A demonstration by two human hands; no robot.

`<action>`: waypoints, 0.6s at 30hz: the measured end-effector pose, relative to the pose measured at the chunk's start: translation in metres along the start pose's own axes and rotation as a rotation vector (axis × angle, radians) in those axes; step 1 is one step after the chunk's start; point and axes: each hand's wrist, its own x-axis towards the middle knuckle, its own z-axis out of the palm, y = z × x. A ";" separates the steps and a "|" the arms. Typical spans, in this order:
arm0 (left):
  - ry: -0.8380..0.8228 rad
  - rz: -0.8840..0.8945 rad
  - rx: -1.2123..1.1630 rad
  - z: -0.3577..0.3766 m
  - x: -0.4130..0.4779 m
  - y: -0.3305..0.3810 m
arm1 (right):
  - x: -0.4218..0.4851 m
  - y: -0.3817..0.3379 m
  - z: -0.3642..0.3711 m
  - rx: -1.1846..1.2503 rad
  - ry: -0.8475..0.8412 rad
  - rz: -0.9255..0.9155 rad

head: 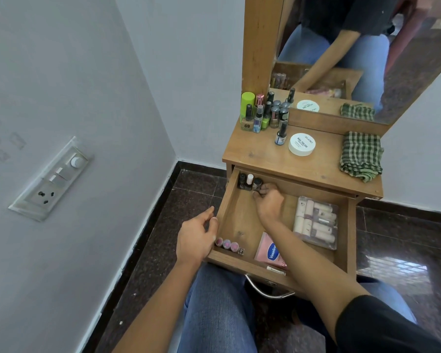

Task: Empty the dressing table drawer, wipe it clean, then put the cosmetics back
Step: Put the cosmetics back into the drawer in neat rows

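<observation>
The wooden drawer (236, 226) is pulled out under the dressing table top (262, 152). In its far left corner stand three small nail polish bottles (248, 181). My right hand (269, 200) reaches there and its fingers curl round the rightmost bottle (257, 184). My left hand (197, 236) rests on the drawer's left wall with relaxed fingers, holding nothing. Also in the drawer are a clear pack of tubes (316, 222), a pink Vaseline pouch (269, 252) and small pink-capped items (227, 244) at the near left. A green checked cloth (360, 155) lies folded on the table top.
Several bottles (264, 112) cluster at the table top's back left, with a white nail polish jar (302, 144) beside them. A mirror (354, 54) rises behind. A metal handle (265, 291) hangs off the drawer front above my knees. A switchboard (52, 179) is on the left wall.
</observation>
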 end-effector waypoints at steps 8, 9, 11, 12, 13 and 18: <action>0.003 0.014 0.001 0.001 0.001 -0.002 | -0.003 -0.006 0.006 -0.057 0.075 0.076; 0.003 0.013 0.003 0.001 0.001 -0.002 | -0.002 -0.005 0.006 -0.065 0.069 0.076; 0.002 0.010 0.006 0.001 0.001 -0.002 | -0.001 -0.004 0.004 -0.077 0.050 0.066; 0.001 0.010 0.007 0.001 0.001 -0.002 | -0.001 -0.003 0.002 -0.083 0.035 0.056; 0.000 0.011 0.007 0.001 0.001 -0.003 | -0.001 -0.002 0.000 -0.091 0.020 0.042; -0.004 0.002 0.000 0.001 0.001 -0.003 | -0.007 0.008 -0.025 -0.106 -0.025 -0.069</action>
